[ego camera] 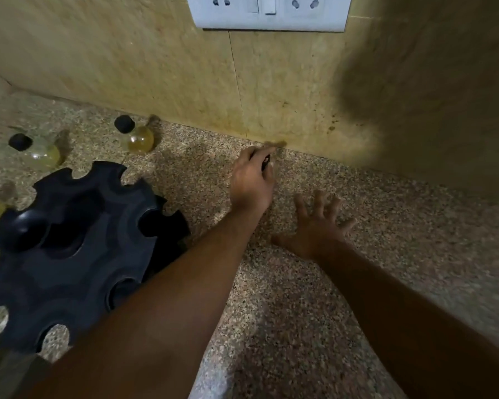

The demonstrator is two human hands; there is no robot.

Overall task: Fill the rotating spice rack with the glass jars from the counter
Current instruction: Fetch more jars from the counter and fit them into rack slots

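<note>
Left hand (252, 180) clenched on a small dark-capped item, unclear; right hand (319, 226) splayed, released.
Advice: seat jar (137, 136) upright into an empty rack (69, 246) slot.

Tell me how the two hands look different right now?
The left hand is curled around something small and dark near the wall, while the right hand is open with fingers spread and holds nothing. The left hand reaches farther from the person, up by the wall; the right hand stays nearer. Both are bare and sit over the speckled counter.
</note>
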